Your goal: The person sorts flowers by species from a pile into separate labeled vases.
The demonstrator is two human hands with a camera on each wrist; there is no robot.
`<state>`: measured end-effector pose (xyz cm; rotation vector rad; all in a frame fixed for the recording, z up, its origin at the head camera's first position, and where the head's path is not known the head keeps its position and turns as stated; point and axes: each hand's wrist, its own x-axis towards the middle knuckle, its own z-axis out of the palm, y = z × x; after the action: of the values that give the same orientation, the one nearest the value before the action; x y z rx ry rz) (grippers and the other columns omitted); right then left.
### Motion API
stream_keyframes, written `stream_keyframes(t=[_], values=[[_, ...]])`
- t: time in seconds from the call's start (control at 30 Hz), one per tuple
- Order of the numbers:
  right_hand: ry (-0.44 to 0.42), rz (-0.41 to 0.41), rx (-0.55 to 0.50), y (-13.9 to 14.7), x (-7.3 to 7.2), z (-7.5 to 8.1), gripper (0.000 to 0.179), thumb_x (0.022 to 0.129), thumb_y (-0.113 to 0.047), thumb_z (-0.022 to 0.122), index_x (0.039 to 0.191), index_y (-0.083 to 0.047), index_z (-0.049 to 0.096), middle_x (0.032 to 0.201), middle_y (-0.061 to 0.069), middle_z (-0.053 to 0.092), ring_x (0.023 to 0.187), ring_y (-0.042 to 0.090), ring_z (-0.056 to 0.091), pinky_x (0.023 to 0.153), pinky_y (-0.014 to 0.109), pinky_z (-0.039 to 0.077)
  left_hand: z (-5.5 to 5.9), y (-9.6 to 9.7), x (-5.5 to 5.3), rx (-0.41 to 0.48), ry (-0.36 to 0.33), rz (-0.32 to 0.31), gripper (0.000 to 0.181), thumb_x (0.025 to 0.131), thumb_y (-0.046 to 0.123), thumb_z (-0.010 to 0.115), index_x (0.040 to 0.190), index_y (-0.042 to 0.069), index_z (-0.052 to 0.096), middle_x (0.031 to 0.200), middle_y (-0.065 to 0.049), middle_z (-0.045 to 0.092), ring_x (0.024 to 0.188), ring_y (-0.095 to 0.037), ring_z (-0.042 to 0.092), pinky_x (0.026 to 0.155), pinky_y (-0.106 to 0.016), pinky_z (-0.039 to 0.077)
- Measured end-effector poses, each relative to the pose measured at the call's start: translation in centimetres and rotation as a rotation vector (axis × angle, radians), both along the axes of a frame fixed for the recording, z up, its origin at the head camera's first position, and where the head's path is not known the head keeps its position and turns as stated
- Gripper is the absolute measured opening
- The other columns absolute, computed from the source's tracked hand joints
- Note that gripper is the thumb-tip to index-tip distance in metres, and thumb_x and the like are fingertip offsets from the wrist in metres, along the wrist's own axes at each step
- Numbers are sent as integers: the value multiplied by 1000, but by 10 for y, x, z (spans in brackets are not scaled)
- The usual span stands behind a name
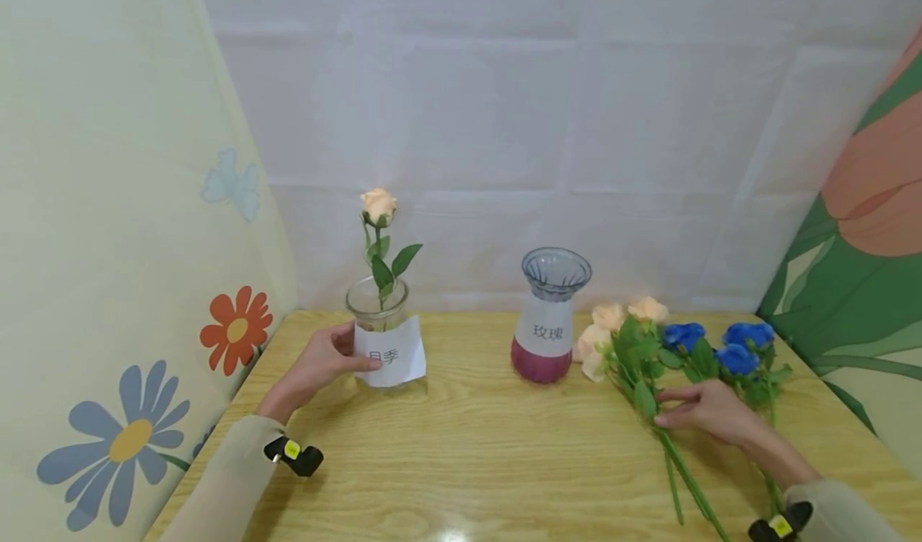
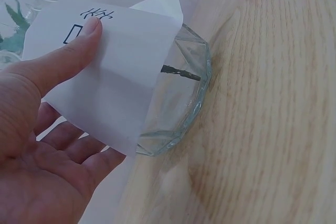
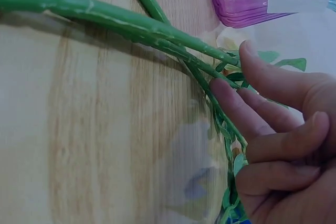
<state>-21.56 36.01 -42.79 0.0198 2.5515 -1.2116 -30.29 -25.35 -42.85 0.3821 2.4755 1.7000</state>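
My left hand grips the side of a clear glass vase. The thumb presses on its white paper label, one corner of which sticks out loose. One peach rose stands upright in this vase, its dark stem end showing through the glass low down. On the right, several peach roses lie on the table with their green stems towards me. My right hand is at these stems, thumb and forefinger parted around them, fingertips right at the green.
A second glass vase, flared at the top and purple-pink at the base, stands right of centre with a white label. Several blue roses lie at the right, beside the peach ones. A white cloth hangs behind the wooden table.
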Motion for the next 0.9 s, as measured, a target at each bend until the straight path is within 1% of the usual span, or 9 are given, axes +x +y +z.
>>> stream_keyframes(t=[0.1,0.13,0.17,0.2,0.27,0.33,0.53,0.7,0.9], values=[[15,-12,21,-4,-2,0,62,86,-30,90,133,5,69,101,14,79,46,9,31,46,29,32,0,0,0,-2,1,1,81,85,19,91,154,3,51,141,-19,65,127,-37,63,105,-51,52],[30,5,28,-5,-2,0,62,86,-29,90,132,7,69,101,16,79,48,7,40,47,29,34,0,0,0,-4,2,2,81,85,19,91,154,3,51,140,-19,65,127,-37,63,105,-51,52],[35,1,29,-7,-3,0,62,84,-29,91,131,7,70,99,15,79,47,8,40,47,29,32,1,0,-1,-5,3,2,81,85,19,91,154,3,52,140,-19,65,126,-36,63,105,-51,52],[51,19,41,-8,-4,1,62,84,-28,91,130,8,70,99,15,79,52,10,50,49,29,39,1,0,-1,-8,4,3,81,85,19,91,154,3,52,140,-19,65,126,-36,63,105,-51,52],[75,45,53,-9,-5,1,62,84,-27,91,129,10,69,99,16,78,70,17,68,57,33,51,1,0,-1,-13,5,5,81,85,20,91,154,3,52,140,-19,65,126,-36,64,105,-51,52],[84,61,62,-11,-6,2,62,85,-27,91,128,12,68,99,15,78,90,25,74,71,39,59,1,0,-1,-16,5,6,81,85,20,91,154,3,51,140,-19,65,126,-36,63,105,-51,52],[39,86,26,-12,-5,4,64,88,-21,89,134,15,62,99,17,78,94,31,75,85,52,61,1,0,0,-21,-3,7,83,85,21,91,155,4,50,142,-19,64,128,-37,62,107,-54,50],[7,131,-38,-11,-3,4,68,91,-17,85,138,20,54,100,21,78,96,34,76,89,57,59,1,0,0,-18,-3,6,83,86,21,91,156,4,49,144,-19,63,130,-38,60,108,-55,49],[-16,159,-60,-11,-4,2,69,94,-16,81,140,23,49,99,20,78,96,33,76,93,60,56,1,1,0,-16,3,3,83,86,20,91,156,5,50,144,-18,63,130,-37,60,108,-54,49]])
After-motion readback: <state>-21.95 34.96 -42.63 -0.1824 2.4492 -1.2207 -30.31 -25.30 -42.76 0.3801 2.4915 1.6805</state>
